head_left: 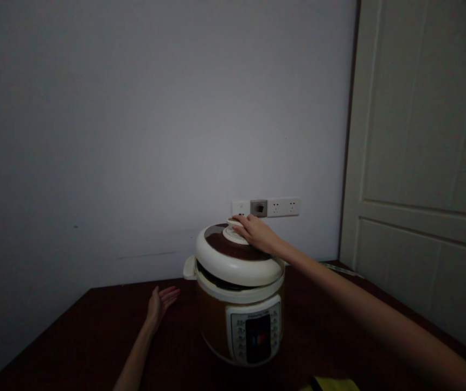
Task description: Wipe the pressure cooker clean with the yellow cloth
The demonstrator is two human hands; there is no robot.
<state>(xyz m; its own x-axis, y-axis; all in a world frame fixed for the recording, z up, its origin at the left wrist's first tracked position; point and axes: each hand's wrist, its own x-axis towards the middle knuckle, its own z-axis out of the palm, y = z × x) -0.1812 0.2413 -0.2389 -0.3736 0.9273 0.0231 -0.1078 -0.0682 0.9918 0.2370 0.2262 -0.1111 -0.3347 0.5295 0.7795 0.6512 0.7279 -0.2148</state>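
Observation:
An electric pressure cooker [213,320] with a white and brown body stands on the dark table, its control panel [238,347] facing me. Its lid [233,270], white-rimmed with a brown top, sits tilted on the pot; a dark gap shows along the left and front. My right hand [257,234] grips the knob in the middle of the lid, fingers curled over it. To the left of the cooker, my left hand [158,307] is open, fingers stretched toward the pot without touching it. The inside of the cooker is hidden.
A row of wall sockets [283,206] is behind the cooker on the pale wall. The dark red table [94,336] runs up to that wall. A panelled door [423,163] rises at the right. Something yellow [336,384] shows at the bottom edge.

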